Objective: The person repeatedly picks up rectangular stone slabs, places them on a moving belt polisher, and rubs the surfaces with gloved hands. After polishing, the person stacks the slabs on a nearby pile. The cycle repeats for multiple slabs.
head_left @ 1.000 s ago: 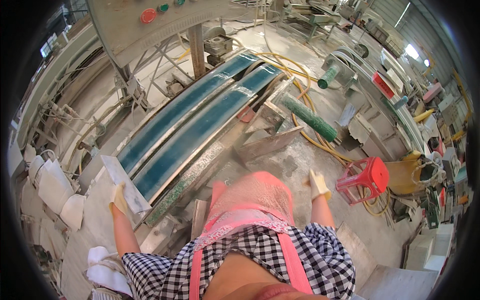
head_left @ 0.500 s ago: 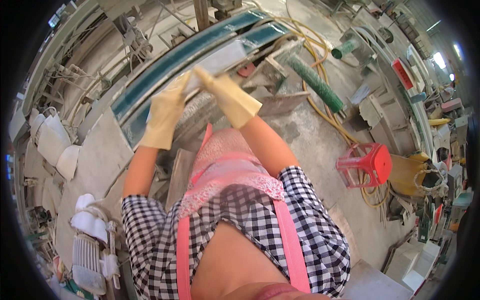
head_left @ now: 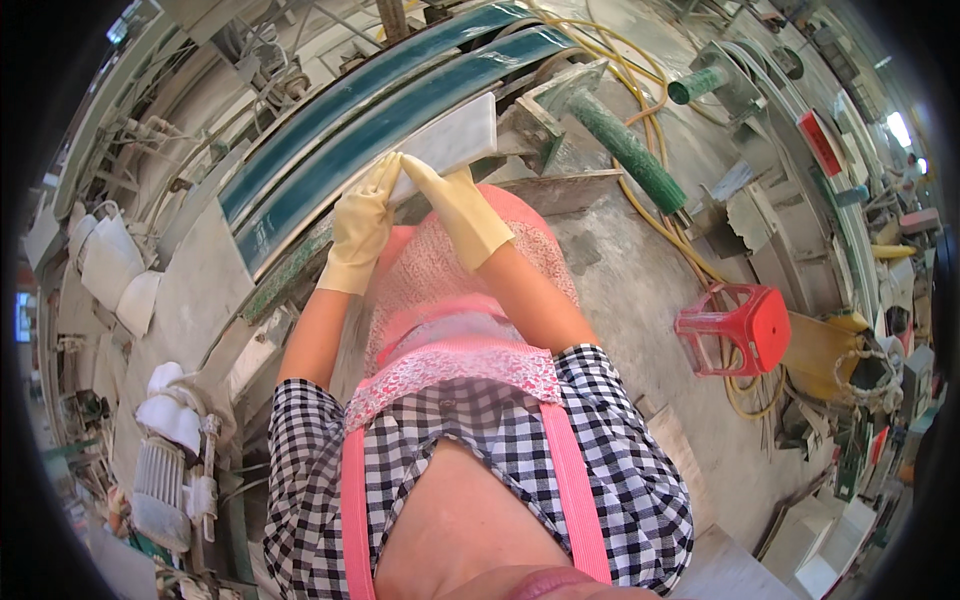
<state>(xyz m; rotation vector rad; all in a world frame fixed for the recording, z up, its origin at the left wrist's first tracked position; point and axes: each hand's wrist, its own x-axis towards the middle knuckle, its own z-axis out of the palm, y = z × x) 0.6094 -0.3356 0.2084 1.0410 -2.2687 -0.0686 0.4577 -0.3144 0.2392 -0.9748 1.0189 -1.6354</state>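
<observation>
Fingers first: L fingers (head_left: 380, 175) are lying long and close together, pointing to 1 o'c, and R fingertips (head_left: 408, 165) are meeting them, tips touching or v. nearly. Both sets are pressing up at the slab (head_left: 450, 140); how far they're closing round it, can't tell, undersides are hidden. L hand (head_left: 357, 227) is coming in from 7 o'c, R hand (head_left: 462, 212) from 5, both gloved. Slab's running out to 2 o'c from the tips, btwn the belts (head_left: 400, 115) and the apron (head_left: 470, 265), overlapping the near belt's edge in view; touching or not, can't say.

Big change: a sec ago R hand was hanging wide w/ nothing in it, L alone at a slab by the belts' low end. Half a sec back both were on it, blurred, over the near belt. Now it's showing sharp and sitting closer to the body. Prob. means it's being handled two-handed, mostly clear of the belts.

Further out: green roller (head_left: 630, 150) is lying at 3 o'c, hoses (head_left: 655, 135) looping behind, red stool (head_left: 750, 330) standing at 4, motor (head_left: 162, 495) sitting at 7.
</observation>
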